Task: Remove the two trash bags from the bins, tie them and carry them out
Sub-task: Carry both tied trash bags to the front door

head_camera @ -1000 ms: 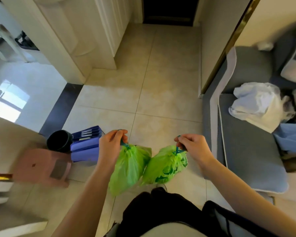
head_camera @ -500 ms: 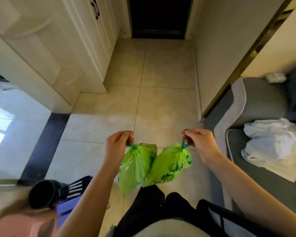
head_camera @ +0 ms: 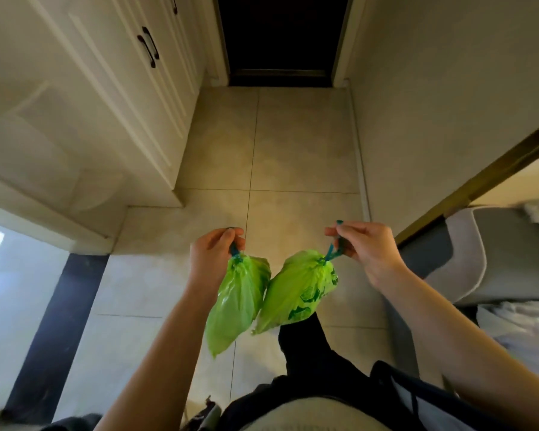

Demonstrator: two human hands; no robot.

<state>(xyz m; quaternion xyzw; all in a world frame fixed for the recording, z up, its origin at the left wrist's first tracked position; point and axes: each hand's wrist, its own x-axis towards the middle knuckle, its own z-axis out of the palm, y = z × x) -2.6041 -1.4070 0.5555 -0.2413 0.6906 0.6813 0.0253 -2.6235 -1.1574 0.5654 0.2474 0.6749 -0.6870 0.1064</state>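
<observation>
Two small green trash bags hang in front of me, both gathered shut at the top by teal drawstrings. My left hand (head_camera: 213,255) is shut on the drawstring of the left trash bag (head_camera: 235,301), which hangs plain and long. My right hand (head_camera: 366,248) pinches the drawstring of the right trash bag (head_camera: 299,290), which carries a dark green print. The two bags touch side by side above the tiled floor. No bins are in view.
A tiled hallway (head_camera: 296,144) runs ahead to a dark doorway (head_camera: 280,35). White cabinets with dark handles (head_camera: 148,46) line the left side. A plain wall (head_camera: 448,94) stands on the right, with a grey sofa (head_camera: 504,256) beside me. A black floor strip (head_camera: 59,321) lies at left.
I have moved forward toward the dark doorway. The black bin, blue item and pink stool at lower left have left the view. Both hands still hold the bags.
</observation>
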